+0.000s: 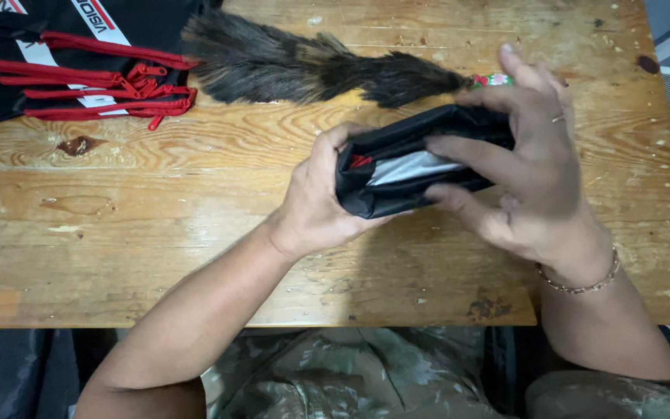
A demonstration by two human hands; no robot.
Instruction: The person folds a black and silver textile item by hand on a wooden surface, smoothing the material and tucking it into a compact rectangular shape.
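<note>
While both forearms are reaching up from the near edge over camouflage-patterned trousers [335,372], the two hands are gripping one folded black fabric bundle with a white panel and a bit of red trim [405,167] just above the worn wooden tabletop [157,233]. The left hand [316,206] is clamping the bundle's left end, thumb on top and fingers curled underneath. The right hand [533,174], wearing a thin beaded bracelet [583,283] and a ring, is pressing its spread fingers over the right end, half open. The bundle's long axis is running left to right, tilting slightly up toward the right. Farther back, one dark brown feather duster [312,66] is lying crosswise, its handle end pointing right behind the right hand. At the far left corner, one stack of black fabric pieces with red straps and white panels [63,66] is resting.
</note>
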